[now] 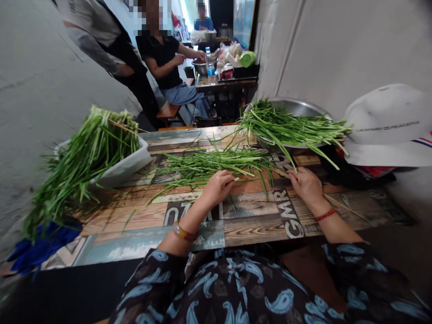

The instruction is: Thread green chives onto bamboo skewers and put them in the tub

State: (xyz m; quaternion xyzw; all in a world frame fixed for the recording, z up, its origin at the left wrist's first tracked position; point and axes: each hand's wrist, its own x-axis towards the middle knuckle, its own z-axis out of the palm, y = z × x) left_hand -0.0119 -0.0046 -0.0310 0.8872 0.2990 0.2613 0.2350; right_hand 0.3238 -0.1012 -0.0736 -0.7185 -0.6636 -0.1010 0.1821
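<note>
Loose garlic chives lie in a heap on the wood-patterned table. My left hand is closed at the near edge of the heap, pinching a chive stalk whose pale end pokes out past the fingertips. To its right, my right hand has thumb and fingers pressed together; what they pinch is too small to make out. Thin tan straw strands show on both sides of that hand. Just beyond it, more chives hang over the rim of a metal basin.
At left, a white plastic tub overflows with tied chives. Blue gloves lie at the table's left corner. A white cap rests at right. Beyond, a seated person works at a bowl, and another person stands.
</note>
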